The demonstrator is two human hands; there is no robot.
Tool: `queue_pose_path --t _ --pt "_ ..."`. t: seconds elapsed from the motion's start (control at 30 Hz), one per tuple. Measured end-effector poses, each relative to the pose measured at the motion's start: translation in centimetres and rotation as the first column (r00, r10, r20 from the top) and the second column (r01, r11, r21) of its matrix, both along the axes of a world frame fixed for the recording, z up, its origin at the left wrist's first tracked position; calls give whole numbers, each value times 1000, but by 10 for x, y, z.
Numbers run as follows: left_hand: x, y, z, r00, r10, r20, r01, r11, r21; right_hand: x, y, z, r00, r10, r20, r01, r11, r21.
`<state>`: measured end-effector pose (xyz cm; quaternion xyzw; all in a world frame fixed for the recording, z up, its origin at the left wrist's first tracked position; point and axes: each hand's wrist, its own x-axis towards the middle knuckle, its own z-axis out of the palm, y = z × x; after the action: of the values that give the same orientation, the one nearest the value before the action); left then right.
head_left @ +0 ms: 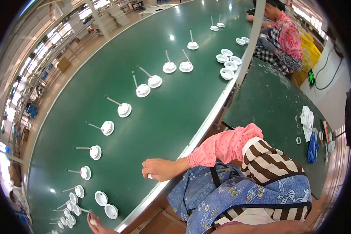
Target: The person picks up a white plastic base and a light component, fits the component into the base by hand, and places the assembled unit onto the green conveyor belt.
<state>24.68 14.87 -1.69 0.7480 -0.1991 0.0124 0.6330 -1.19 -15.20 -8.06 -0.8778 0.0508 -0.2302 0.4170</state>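
Observation:
My left hand is at the bottom edge, partly cut off, with its fingers pinched at the end of a pale lead. That lead runs to a white round fitting in a cluster on the green belt. A white covering shows on one of its fingers. My right hand, in a pink dotted sleeve, hovers over the belt near its metal edge, fingers curled in. Something white shows at its fingertips; whether it holds anything I cannot tell. Two white round cups lie to the right of my left hand.
Further white fittings with leads line the green belt. White cups are grouped by its edge. A metal post rises there. A co-worker sits beyond. A dark side table holds a white cloth.

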Motion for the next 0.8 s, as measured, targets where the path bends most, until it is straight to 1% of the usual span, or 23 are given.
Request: queue_pose_path --t 0.03,0.07,0.1,0.13,0.17,0.2,0.23,0.27,0.3,0.37,0.43,0.47,0.5,0.53,0.57,0.6,0.63,0.67,0.7,0.73,0.77,0.8 --pt "-31 -11 23 992 6 122 -15 997 76 -5 1 1 1000 -18 -12 19 996 82" --pt "-63 -31 41 985 -14 173 0 997 78 -12 2 8 999 -31 -30 37 974 225" --pt "-92 -50 56 974 -28 224 9 997 82 -17 2 16 998 -35 -48 50 930 365" --pt "-107 -56 64 961 -35 275 11 996 88 -21 3 24 997 -29 -66 57 866 497" --pt "-99 -50 39 978 -99 186 83 993 89 -25 5 33 998 10 -59 31 763 646" --pt "-124 -67 34 992 -85 93 84 996 19 -28 6 39 997 65 -50 -2 629 777" --pt "-145 -80 29 985 -169 19 170 985 -20 -31 9 47 990 138 -33 -35 466 884" --pt "-177 -100 37 964 -259 -59 245 953 -178 -36 11 52 983 185 9 -76 361 929" --pt "-196 -113 32 929 -324 -179 255 911 -325 -42 10 57 973 226 55 -114 255 960" --pt "-222 -126 6 824 -527 -209 352 764 -541 -53 7 66 945 235 228 -218 -69 974" --pt "-245 -140 1 704 -682 -199 402 613 -680 -70 4 74 903 208 376 -350 -153 924" --pt "-249 -143 -1 648 -720 -248 377 586 -718 -77 1 77 921 184 342 -324 -123 938" --pt "-252 -145 -3 579 -762 -289 351 553 -756 -81 -1 72 938 143 317 -310 -67 948" --pt "-253 -146 -9 537 -784 -312 324 533 -781 -84 -2 67 951 94 294 -294 -7 956" --pt "-253 -145 -9 521 -769 -370 361 591 -721 -85 -3 63 961 36 273 -275 53 960" --pt "-251 -144 -8 503 -751 -428 400 642 -655 -88 -3 78 976 8 216 -216 68 974" --pt "-248 -142 -6 484 -727 -487 439 683 -584 -88 -5 76 978 6 210 -208 164 964" --pt "-245 -137 0 597 -645 -478 532 763 -367 -91 -9 72 979 2 204 -198 259 945" --pt "-241 -132 7 765 -570 -299 553 820 -148 -93 -13 69 980 -2 199 -186 350 918" --pt "-235 -126 12 865 -496 -77 501 863 71 -98 -16 77 999 -3 52 -44 500 865" --pt "-232 -121 19 887 -431 164 380 885 271 -101 -17 79 1000 30 6 -23 601 799" --pt "-229 -122 33 807 -434 399 280 878 389 -103 -17 80 997 61 -43 -11 693 721"
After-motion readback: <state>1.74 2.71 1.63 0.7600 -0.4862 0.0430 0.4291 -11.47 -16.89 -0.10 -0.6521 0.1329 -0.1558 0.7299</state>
